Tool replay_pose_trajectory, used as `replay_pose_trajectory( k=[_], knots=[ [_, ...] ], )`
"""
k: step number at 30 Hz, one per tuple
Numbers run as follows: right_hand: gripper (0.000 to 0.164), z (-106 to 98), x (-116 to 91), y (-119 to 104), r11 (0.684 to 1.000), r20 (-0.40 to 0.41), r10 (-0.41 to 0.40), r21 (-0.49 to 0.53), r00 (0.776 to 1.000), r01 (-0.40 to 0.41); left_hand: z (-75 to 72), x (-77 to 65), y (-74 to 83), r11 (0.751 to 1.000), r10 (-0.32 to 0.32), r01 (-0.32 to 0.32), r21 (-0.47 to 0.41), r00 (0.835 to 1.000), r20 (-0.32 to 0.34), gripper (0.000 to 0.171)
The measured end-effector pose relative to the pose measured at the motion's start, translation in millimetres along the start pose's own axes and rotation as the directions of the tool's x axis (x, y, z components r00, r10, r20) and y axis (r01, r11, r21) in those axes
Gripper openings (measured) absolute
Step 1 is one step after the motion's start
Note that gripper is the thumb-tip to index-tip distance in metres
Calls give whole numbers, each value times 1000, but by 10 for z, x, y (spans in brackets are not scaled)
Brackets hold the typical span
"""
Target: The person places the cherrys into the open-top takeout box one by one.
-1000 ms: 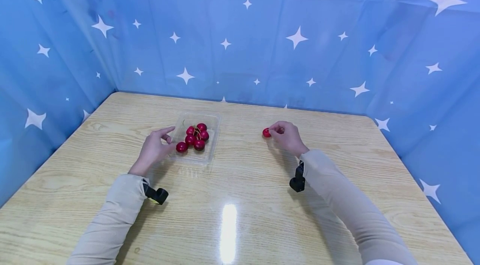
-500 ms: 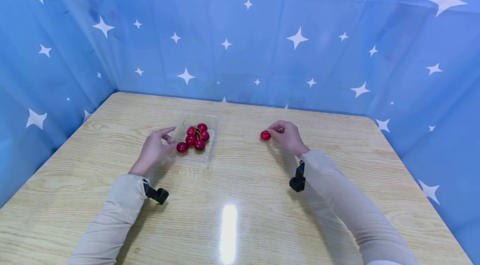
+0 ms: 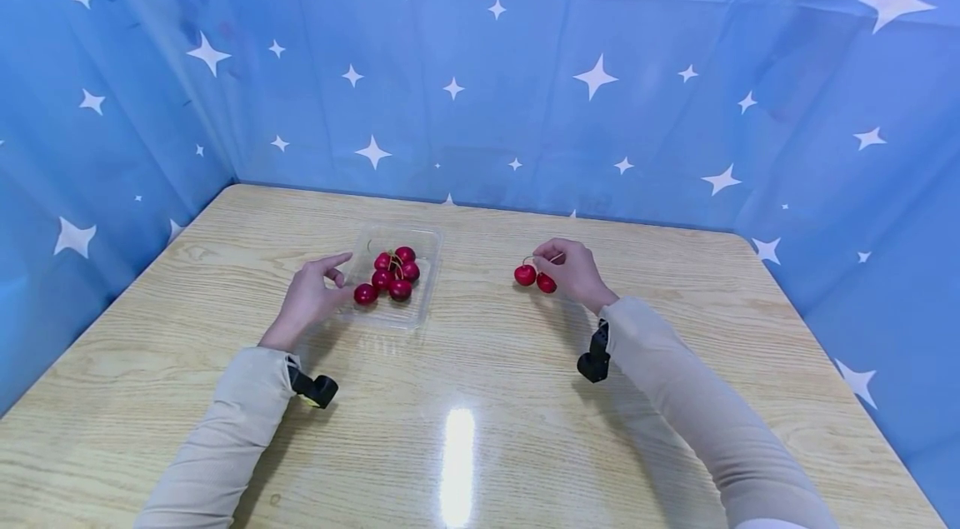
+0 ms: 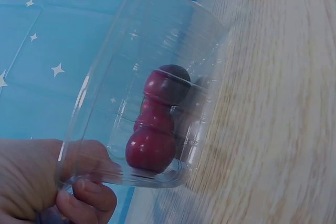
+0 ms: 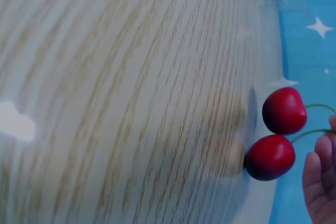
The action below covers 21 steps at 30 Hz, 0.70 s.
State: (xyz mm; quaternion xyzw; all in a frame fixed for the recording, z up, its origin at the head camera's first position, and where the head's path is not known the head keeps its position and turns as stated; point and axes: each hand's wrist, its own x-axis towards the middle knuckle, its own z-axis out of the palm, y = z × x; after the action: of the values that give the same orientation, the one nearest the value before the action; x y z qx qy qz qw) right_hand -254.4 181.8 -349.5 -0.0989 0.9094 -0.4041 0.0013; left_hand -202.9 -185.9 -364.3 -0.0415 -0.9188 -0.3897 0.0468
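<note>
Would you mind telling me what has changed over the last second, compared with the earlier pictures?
The right hand has lifted the pair of cherries by their stems; a second ago one cherry showed at its fingertips, now two hang clear, slightly nearer the clear plastic tray. The left hand stays at the tray's edge, and the cherries in the tray have not moved.

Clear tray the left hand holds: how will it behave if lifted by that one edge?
The clear tray looks thin-walled, so it probably flexes. The cherries inside are round and may roll toward the low side. The left hand grips only the rim, so tilting seems likely.
</note>
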Motion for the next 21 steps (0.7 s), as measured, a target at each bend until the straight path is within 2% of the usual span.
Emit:
replay_pose_trajectory(
  k=[4, 13, 21],
  knots=[
    [16, 2, 1, -12, 1000, 3, 7, 17, 1000, -7, 0, -3, 3, 1000, -5, 5, -6, 1000, 3, 53],
    [17, 9, -10, -54, 999, -4, -40, 23, 999, 40, -9, -9, 14, 1000, -14, 15, -13, 1000, 9, 54],
    [16, 31, -7, -88, 998, 19, -46, 31, 999, 45, -12, -9, 15, 1000, 9, -9, -5, 1000, -3, 53]
  ],
)
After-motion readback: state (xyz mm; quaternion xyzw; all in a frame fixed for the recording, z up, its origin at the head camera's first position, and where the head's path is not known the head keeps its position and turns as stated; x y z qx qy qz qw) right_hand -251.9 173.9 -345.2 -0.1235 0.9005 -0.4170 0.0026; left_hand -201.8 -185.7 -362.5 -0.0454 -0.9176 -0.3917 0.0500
